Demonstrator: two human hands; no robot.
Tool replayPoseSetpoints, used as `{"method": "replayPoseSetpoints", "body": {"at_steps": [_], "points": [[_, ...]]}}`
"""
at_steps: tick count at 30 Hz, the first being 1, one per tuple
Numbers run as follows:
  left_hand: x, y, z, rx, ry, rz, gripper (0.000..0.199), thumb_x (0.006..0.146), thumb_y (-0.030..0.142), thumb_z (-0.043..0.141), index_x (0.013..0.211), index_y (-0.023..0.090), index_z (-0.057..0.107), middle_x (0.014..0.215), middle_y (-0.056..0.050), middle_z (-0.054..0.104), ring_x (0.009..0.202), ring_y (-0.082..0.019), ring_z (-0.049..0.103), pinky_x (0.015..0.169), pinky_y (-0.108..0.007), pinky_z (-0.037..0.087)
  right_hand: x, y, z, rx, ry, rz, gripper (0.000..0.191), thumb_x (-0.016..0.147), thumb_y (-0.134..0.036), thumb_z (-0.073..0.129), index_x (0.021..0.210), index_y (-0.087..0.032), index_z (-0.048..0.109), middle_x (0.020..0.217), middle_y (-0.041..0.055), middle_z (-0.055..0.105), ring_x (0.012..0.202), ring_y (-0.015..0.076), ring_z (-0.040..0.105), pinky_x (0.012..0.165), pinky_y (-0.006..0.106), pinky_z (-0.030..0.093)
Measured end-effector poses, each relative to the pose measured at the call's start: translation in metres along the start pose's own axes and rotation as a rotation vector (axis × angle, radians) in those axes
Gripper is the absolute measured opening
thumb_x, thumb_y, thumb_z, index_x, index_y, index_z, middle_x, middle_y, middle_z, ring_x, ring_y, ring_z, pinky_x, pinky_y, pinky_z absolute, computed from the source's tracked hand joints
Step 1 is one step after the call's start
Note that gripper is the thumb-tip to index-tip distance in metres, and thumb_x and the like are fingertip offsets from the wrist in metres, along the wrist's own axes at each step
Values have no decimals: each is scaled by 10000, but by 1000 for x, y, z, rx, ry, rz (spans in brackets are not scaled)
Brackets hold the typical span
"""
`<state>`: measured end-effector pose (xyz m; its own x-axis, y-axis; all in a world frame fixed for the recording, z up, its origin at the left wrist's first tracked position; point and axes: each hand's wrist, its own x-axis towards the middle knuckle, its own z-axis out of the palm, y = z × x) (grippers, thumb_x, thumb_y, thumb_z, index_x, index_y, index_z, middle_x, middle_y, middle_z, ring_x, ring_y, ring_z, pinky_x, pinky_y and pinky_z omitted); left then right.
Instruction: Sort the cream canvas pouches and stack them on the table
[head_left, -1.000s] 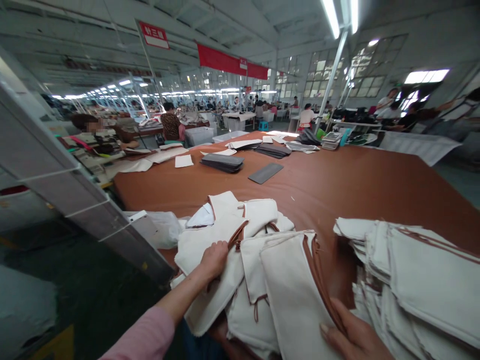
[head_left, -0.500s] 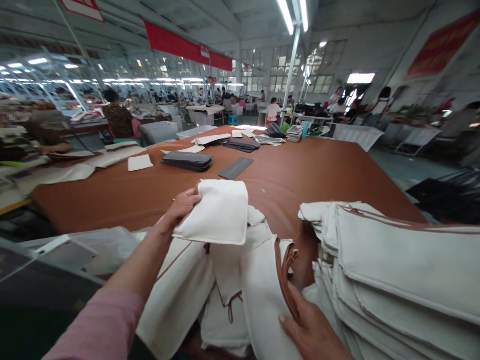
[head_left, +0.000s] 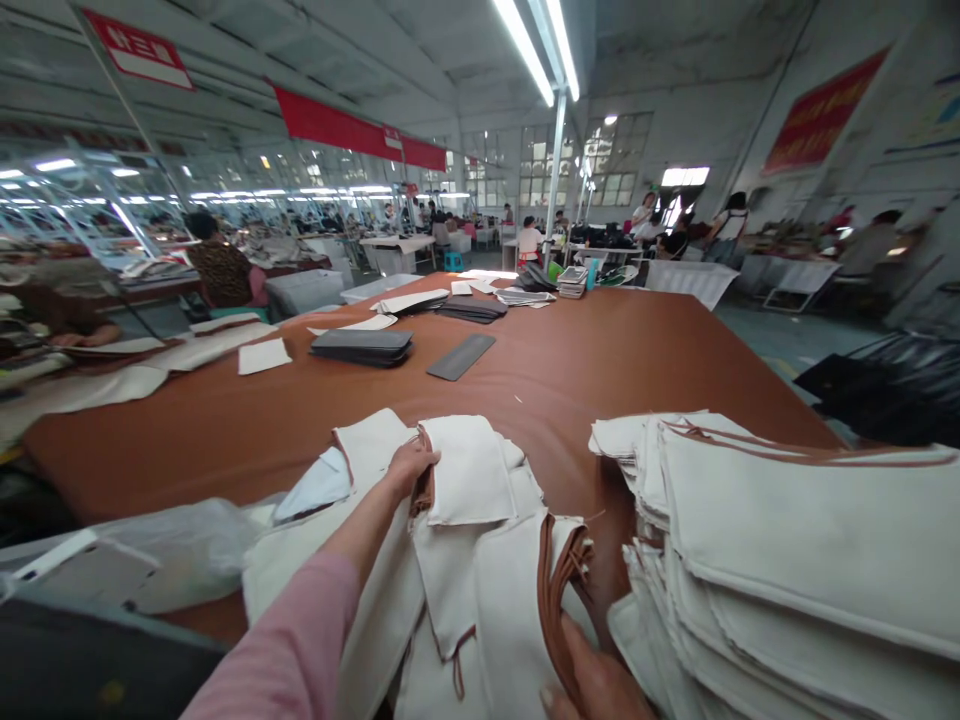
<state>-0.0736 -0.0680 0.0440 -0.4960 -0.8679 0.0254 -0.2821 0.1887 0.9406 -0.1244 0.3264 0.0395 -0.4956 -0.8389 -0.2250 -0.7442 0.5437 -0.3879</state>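
My left hand [head_left: 412, 463] is closed on the left edge of a white fabric piece [head_left: 466, 470] with brown trim, which lies on top of other white pieces at the table's near side. Lower right, my right hand [head_left: 596, 675] grips the brown-trimmed edge of a bundle of white pieces [head_left: 510, 610]; its lower part is cut off by the frame. A thin brown cord loop [head_left: 460, 672] hangs between the pieces. Right of my right hand stands a tall stack of white pieces [head_left: 810, 530] with brown edging.
The brown-covered table [head_left: 600, 350] carries dark grey pieces [head_left: 361, 345], one single grey piece [head_left: 461, 357] and a small white piece [head_left: 264, 356]. A clear plastic bag [head_left: 187, 550] lies at the left. Seated people and white bins are farther back.
My left hand has lowered the raised white piece onto the pile. More of the white pieces left of it now shows. My right hand sits slightly lower, and the view has shifted.
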Motion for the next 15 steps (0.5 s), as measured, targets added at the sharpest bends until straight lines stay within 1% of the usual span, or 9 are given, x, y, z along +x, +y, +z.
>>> {"method": "replayPoseSetpoints", "body": {"at_steps": [1, 3, 5, 7, 10, 12, 14, 15], "points": [[1, 2, -2, -18, 4, 19, 340, 851, 375, 687, 663, 148, 519, 607, 43, 513, 555, -97, 487, 569, -237, 419, 0, 0, -1, 3, 1, -17, 762, 764, -282, 533, 1472, -64, 351, 1084, 192, 693, 1119, 325, 622, 995, 420, 483], [4, 9, -8, -67, -1, 67, 359, 807, 362, 714, 626, 158, 481, 566, 59, 458, 527, -87, 439, 536, -222, 366, 0, 1, -4, 38, -4, -58, 742, 774, -282, 520, 1475, -105, 356, 1122, 167, 688, 1180, 306, 592, 1030, 393, 461], [5, 19, -17, -121, -17, 123, 374, 747, 365, 741, 606, 166, 458, 536, 70, 407, 504, -77, 388, 509, -216, 312, -1, 3, -5, 77, -17, -70, 722, 777, -279, 513, 1473, -161, 365, 1103, 128, 699, 1167, 286, 599, 1014, 364, 467], [6, 32, -27, -176, -29, 176, 395, 679, 406, 762, 597, 171, 456, 529, 69, 390, 498, -73, 358, 496, -218, 282, -1, 5, -5, 109, -11, -68, 714, 773, -278, 512, 1466, -183, 373, 1058, 110, 709, 1134, 277, 615, 992, 347, 476], [2, 55, -41, -246, -40, 234, 438, 589, 502, 756, 606, 178, 461, 552, 47, 428, 507, -81, 380, 494, -227, 291, -2, 6, -4, 135, 28, -87, 710, 765, -288, 510, 1450, -143, 396, 976, 117, 711, 1135, 280, 614, 1003, 343, 471], [-5, 67, -46, -266, -54, 262, 458, 561, 544, 738, 625, 183, 463, 573, 32, 461, 513, -91, 406, 497, -232, 301, -3, 6, -3, 144, 52, -102, 710, 756, -283, 511, 1442, -132, 412, 924, 110, 708, 1164, 277, 601, 1030, 340, 455], [-17, 71, -46, -255, -76, 288, 465, 563, 568, 725, 650, 182, 481, 596, 20, 496, 526, -102, 434, 511, -235, 323, -3, 5, -2, 148, 66, -104, 721, 746, -264, 507, 1447, -129, 406, 906, 101, 705, 1190, 269, 587, 1054, 339, 440], [-24, 70, -45, -236, -85, 300, 456, 577, 569, 717, 661, 180, 495, 606, 16, 509, 535, -107, 445, 521, -237, 335, -4, 5, -2, 148, 66, -103, 727, 741, -254, 504, 1449, -125, 401, 910, 101, 704, 1193, 266, 585, 1059, 341, 437]]}}
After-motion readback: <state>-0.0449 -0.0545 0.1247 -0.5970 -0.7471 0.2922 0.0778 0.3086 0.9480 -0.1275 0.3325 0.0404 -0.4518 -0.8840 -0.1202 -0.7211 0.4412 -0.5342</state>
